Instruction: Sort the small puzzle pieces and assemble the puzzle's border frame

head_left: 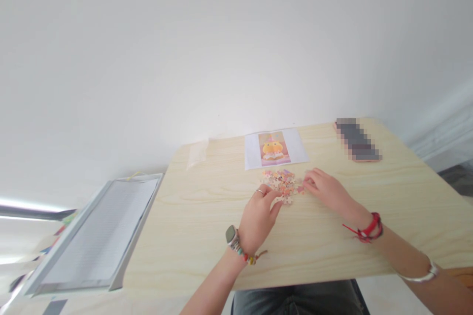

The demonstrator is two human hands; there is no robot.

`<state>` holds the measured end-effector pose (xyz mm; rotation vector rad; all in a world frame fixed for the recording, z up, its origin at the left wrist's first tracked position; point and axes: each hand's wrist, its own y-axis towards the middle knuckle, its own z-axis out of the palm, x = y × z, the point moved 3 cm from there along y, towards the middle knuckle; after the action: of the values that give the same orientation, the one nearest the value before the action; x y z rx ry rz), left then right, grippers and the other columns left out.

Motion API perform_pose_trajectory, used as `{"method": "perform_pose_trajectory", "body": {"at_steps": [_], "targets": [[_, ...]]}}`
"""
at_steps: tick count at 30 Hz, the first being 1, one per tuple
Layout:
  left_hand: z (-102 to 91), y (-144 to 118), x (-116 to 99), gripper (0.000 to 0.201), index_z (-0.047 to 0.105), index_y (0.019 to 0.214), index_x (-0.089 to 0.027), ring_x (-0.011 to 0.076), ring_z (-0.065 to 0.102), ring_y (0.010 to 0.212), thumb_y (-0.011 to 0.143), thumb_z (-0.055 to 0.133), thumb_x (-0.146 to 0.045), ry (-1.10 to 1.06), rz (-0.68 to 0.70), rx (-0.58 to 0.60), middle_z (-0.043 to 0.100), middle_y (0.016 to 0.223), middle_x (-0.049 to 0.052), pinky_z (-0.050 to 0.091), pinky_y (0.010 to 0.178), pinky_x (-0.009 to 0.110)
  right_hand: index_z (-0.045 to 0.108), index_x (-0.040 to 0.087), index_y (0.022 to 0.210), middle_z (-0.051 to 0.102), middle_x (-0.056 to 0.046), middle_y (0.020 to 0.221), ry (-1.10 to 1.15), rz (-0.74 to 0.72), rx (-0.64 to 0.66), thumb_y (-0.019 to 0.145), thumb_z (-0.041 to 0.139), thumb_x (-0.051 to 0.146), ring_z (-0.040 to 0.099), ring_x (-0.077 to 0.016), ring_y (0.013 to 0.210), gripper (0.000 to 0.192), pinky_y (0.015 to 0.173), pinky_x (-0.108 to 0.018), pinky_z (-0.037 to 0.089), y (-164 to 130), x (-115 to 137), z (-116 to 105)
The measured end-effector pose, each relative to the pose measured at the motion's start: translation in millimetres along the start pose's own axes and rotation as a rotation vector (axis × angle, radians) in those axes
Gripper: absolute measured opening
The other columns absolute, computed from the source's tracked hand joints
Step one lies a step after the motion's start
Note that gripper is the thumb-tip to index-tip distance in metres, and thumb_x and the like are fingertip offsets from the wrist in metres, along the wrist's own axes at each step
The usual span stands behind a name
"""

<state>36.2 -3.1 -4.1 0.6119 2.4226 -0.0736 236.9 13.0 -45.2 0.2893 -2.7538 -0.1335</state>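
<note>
We've got the puzzle pieces [281,183] btwn our hands: left hand [259,216] pinching at pile's near edge, right hand [325,188] loose, fingertips touching the far side.

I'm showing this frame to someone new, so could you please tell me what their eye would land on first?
First, the two hands meeting over a small heap of colourful puzzle pieces mid-table: the left hand touches its near edge, the right hand its right side. Just beyond the heap lies a printed picture sheet showing a yellow figure. A phone lies at the far right corner of the pale wooden table.
</note>
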Motion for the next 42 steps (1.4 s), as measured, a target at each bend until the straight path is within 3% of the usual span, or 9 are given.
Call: {"method": "perform_pose_trajectory", "body": {"at_steps": [6, 11, 17, 25, 31, 34, 38, 42], "targets": [[9.9, 0.9, -4.6, 0.021, 0.060, 0.101, -0.020, 0.0158, 0.056, 0.081, 0.080, 0.057, -0.016, 0.036, 0.036, -0.048, 0.054, 0.090, 0.003, 0.048, 0.073, 0.028, 0.055, 0.020, 0.083, 0.059, -0.003, 0.083, 0.053, -0.165, -0.026, 0.087, 0.043, 0.028, 0.059, -0.0159, 0.073, 0.016, 0.064, -0.028, 0.044, -24.8, 31.9, -15.4], [6.8, -2.8, -3.8, 0.012, 0.062, 0.082, -0.019, 0.0144, 0.055, 0.077, 0.085, 0.051, -0.018, 0.149, 0.037, -0.090, 0.055, 0.085, 0.002, 0.047, 0.066, 0.024, 0.056, 0.018, 0.082, 0.058, -0.004, 0.078, -0.013, -0.320, -0.044, 0.088, 0.042, 0.026, 0.058, -0.0161, 0.068, 0.017, 0.060, -0.028, 0.043, -16.0, 61.6, -12.5], [-12.1, -15.1, 27.0, 0.011, 0.061, 0.090, -0.020, 0.0152, 0.055, 0.080, 0.082, 0.055, -0.016, 0.279, -0.082, -0.101, 0.055, 0.089, 0.002, 0.046, 0.064, 0.024, 0.057, 0.016, 0.075, 0.059, -0.005, 0.076, -0.130, -0.495, -0.005, 0.085, 0.047, 0.019, 0.056, -0.0165, 0.069, 0.015, 0.060, -0.028, 0.040, 23.4, 98.0, 1.9], [-17.8, -1.6, 77.6, 0.013, 0.061, 0.087, -0.018, 0.0155, 0.055, 0.083, 0.085, 0.049, -0.016, 0.318, -0.256, -0.068, 0.056, 0.090, 0.005, 0.045, 0.071, 0.025, 0.058, 0.014, 0.080, 0.060, -0.007, 0.082, -0.177, -0.503, 0.128, 0.085, 0.049, 0.018, 0.056, -0.0171, 0.072, 0.012, 0.059, -0.028, 0.037, 65.3, 119.0, 34.1], [-16.9, 1.8, 81.4, 0.013, 0.060, 0.088, -0.018, 0.0164, 0.055, 0.087, 0.086, 0.047, -0.018, 0.331, -0.273, -0.081, 0.056, 0.093, 0.005, 0.045, 0.072, 0.026, 0.058, 0.014, 0.079, 0.060, -0.007, 0.081, -0.175, -0.499, 0.138, 0.085, 0.048, 0.017, 0.057, -0.0185, 0.071, 0.012, 0.063, -0.030, 0.040, 70.9, 116.0, 50.3], [-19.0, -1.6, 78.7, 0.013, 0.060, 0.091, -0.017, 0.0166, 0.056, 0.087, 0.086, 0.048, -0.019, 0.307, -0.287, -0.088, 0.057, 0.095, 0.005, 0.045, 0.073, 0.026, 0.060, 0.015, 0.085, 0.061, -0.008, 0.086, -0.089, -0.449, 0.087, 0.084, 0.049, 0.017, 0.058, -0.0193, 0.075, 0.011, 0.066, -0.031, 0.043, 61.0, 101.3, 30.6], [-21.2, -6.3, 71.0, 0.013, 0.060, 0.093, -0.018, 0.0157, 0.057, 0.084, 0.085, 0.050, -0.020, 0.225, -0.290, -0.105, 0.056, 0.096, 0.005, 0.046, 0.074, 0.027, 0.060, 0.020, 0.097, 0.061, -0.006, 0.093, 0.090, -0.276, -0.035, 0.085, 0.044, 0.019, 0.059, -0.0183, 0.083, 0.020, 0.073, -0.031, 0.046, 24.7, 55.6, -9.9], [-11.8, -9.6, 44.2, 0.015, 0.059, 0.095, -0.019, 0.0150, 0.057, 0.082, 0.083, 0.050, -0.016, 0.160, -0.180, -0.096, 0.055, 0.095, 0.004, 0.047, 0.076, 0.028, 0.063, 0.021, 0.090, 0.061, -0.005, 0.087, 0.085, -0.104, -0.019, 0.086, 0.042, 0.024, 0.060, -0.0179, 0.078, 0.021, 0.071, -0.031, 0.047, -17.6, 15.8, -17.4]]}}
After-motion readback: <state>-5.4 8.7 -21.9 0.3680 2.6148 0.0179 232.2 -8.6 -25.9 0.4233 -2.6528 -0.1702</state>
